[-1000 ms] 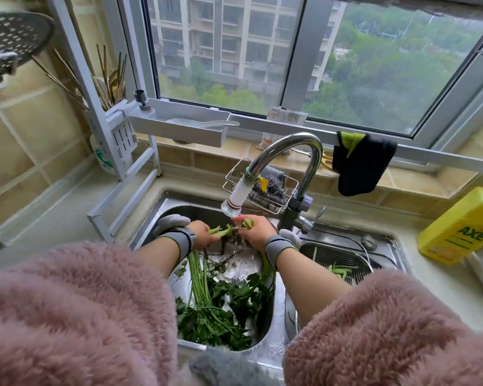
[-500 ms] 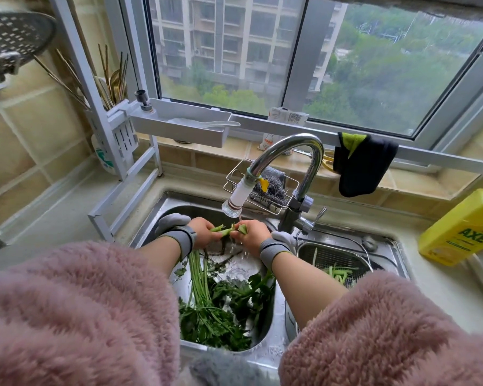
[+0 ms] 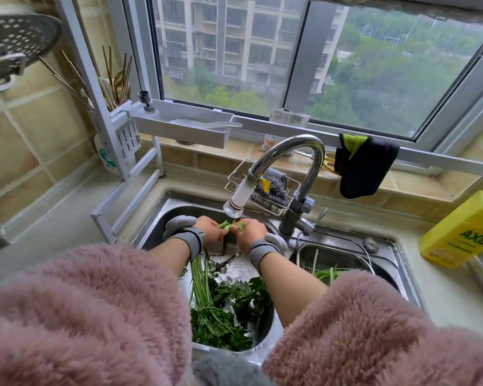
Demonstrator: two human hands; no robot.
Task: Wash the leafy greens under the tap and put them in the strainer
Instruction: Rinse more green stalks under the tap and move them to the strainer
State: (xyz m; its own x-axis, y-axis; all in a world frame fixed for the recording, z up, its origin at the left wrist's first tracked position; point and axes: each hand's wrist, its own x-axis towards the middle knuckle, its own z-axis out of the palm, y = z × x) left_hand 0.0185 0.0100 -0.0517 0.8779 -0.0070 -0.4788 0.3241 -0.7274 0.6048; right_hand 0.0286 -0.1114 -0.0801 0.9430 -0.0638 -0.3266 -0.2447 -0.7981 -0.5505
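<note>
Moved closer together since earlier: left hand (image 3: 211,229), right hand (image 3: 248,232), both pinching stalk (image 3: 230,226) under tap (image 3: 232,208).
Risk: wet stalk slipping down onto unwashed greens (image 3: 226,310) below hands instead of reaching strainer (image 3: 329,256) right of right hand.

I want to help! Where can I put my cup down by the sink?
Bare grey counter left of the steel sink, beside the white rack. The sink is crowded with leafy greens; the right counter holds a yellow bottle.

A wide window (image 3: 318,59) fills the back wall – grey daylight, apartment blocks and trees outside – with beige tiled wall (image 3: 25,135) at the worktop's (image 3: 53,227) left edge.
</note>
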